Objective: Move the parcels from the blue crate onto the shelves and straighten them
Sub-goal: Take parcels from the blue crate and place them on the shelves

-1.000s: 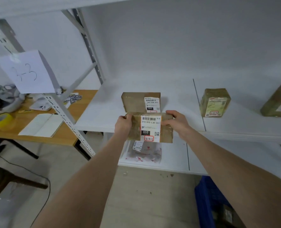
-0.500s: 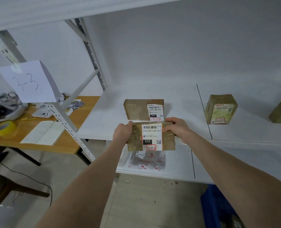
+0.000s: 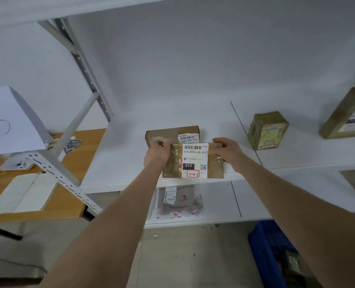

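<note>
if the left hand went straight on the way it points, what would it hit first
Most likely the flat brown parcel lying right behind: the left hand, gripping the parcel marked 3-3-3, points at its front edge. The gap between them is unclear.

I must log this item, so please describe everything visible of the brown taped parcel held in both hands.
The brown cardboard parcel, glossy with clear tape, is a flat rectangular box held upright, its white label facing the camera: barcode, "010-010-L30-551", black "010" patch, QR code, red-framed handwritten "3-3-3". It is at the front edge of the white shelf, before another brown cardboard box. The left hand and right hand grip its upper corners.
</note>
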